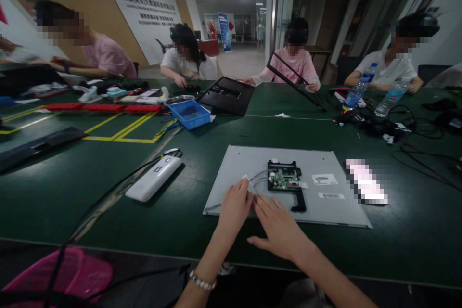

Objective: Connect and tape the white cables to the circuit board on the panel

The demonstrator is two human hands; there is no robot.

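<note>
A grey flat display panel [231,168] lies face down on the green table in front of me. My left hand [235,204], a beaded bracelet at its wrist, has its fingertips closed together on a small piece of white tape [249,185] at the panel's left part. Beside it my right hand [279,226] lies with fingers stretched out, their tips touching the panel close to the tape. Grey wires [260,176] run from there to a green circuit board [284,179] in a black frame. Part of the tape is hidden by my fingers.
Left of the panel is a white power bank [154,178] with a black cable; to its right, a phone [365,182]. Farther back stand a blue tray [191,114], a black back cover [228,96] and two bottles [361,85]. Across the table, a person holds a black frame [296,77].
</note>
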